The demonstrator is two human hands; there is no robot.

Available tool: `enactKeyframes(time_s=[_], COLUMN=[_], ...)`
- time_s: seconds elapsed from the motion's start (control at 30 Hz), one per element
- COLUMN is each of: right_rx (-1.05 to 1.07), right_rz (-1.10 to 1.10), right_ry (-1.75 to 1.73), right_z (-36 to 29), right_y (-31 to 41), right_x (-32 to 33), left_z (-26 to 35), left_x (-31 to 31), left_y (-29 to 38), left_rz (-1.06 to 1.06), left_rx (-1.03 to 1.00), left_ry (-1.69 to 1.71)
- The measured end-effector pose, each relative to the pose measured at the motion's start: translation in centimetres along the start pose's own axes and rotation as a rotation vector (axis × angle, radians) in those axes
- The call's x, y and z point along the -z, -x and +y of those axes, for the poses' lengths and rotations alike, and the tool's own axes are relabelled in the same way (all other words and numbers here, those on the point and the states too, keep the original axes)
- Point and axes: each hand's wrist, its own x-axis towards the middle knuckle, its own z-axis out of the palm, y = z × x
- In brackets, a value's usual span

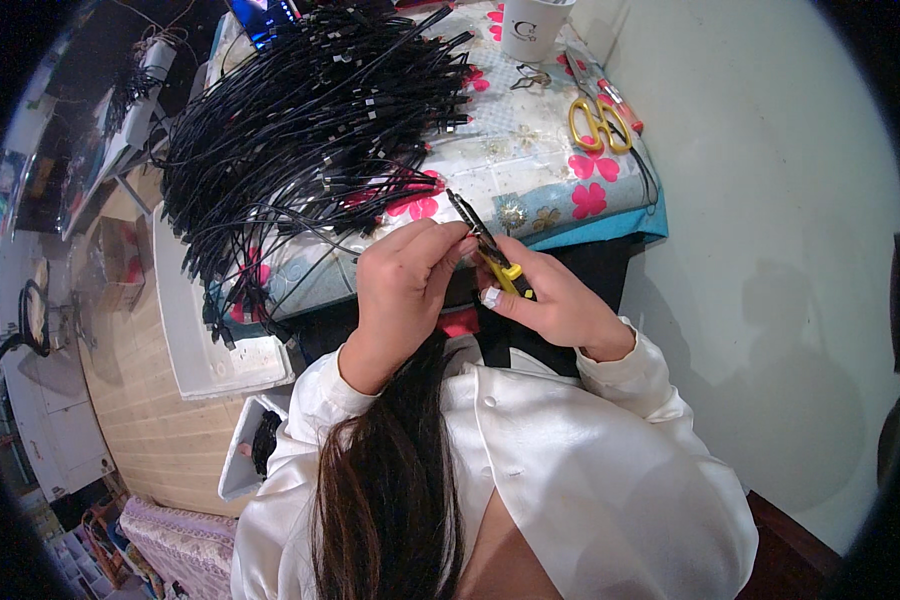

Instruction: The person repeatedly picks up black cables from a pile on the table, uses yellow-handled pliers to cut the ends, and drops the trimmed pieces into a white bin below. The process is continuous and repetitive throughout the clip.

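Note:
My right hand (547,296) grips yellow-and-black pliers (495,251) by the handles, with the jaws pointing up and to the left. My left hand (412,289) is pinched beside the jaws, its thumb and fingertips on something small that is mostly hidden by the fingers. A thin black cable appears to run from the pile to the left hand. The large pile of black cables (307,120), many with metal USB plugs, lies on the flowered tablecloth (525,150) beyond my left hand. Some cable ends hang over the near left edge.
Yellow-handled scissors (598,124) and a red-and-white tube (621,107) lie at the table's right side. A white paper cup (534,30) stands at the back, near a small dark metal clip (531,77). A lit screen (262,19) is at the far left; a white foam box (187,352) sits below.

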Motion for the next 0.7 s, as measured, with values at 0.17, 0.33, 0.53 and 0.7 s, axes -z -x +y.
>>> enactKeyframes(time_s=[0.17,0.33,0.53,0.7], right_rx=[-0.079,-0.154,-0.210,-0.204], right_rz=[-0.002,0.103,0.222,0.154], right_ry=[0.120,0.000,-0.221,-0.206], right_z=[-0.2,0.3,1.5,2.6], right_y=[0.2,0.1,0.4,0.7], right_x=[0.4,-0.2,0.4,0.3], left_z=[-0.1,0.1,-2.2,-4.5], left_x=[-0.4,0.3,1.1,-0.4], left_y=[0.0,0.2,-2.5,-4.4], left_rz=[0.025,0.044,0.019,-0.034], left_rx=[-0.044,-0.017,-0.029,-0.049], left_ry=[-0.018,-0.085,-0.412,-0.533])
